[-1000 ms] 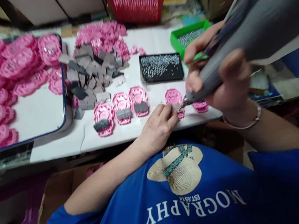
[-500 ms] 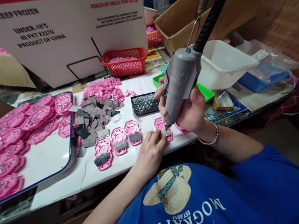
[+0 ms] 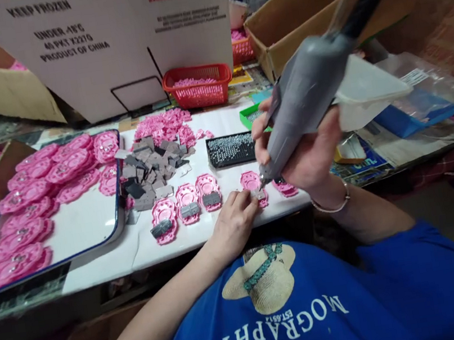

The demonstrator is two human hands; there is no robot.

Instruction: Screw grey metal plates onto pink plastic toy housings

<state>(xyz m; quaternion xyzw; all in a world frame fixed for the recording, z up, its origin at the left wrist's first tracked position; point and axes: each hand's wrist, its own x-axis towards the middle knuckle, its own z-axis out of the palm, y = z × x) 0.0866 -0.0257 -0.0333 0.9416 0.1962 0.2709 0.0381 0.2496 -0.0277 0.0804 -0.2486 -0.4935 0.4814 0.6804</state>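
White worktop (image 3: pixel 228 178) | electric screwdriver (image 3: pixel 306 87) leaning further over | left hand (image 3: pixel 236 218) unmoved

Dim surroundings, brighter worktop (image 3: pixel 229 179), blurred carton lettering (image 3: pixel 66 42), stretched edges

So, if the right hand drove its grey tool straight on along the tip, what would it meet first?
Most likely the grey plate on the pink part under the tip; whether they already touch is unclear.

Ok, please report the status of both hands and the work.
Right hand grips grey tool, tip at pink piece. Left hand at same piece, close to tip. No obstruction seen.
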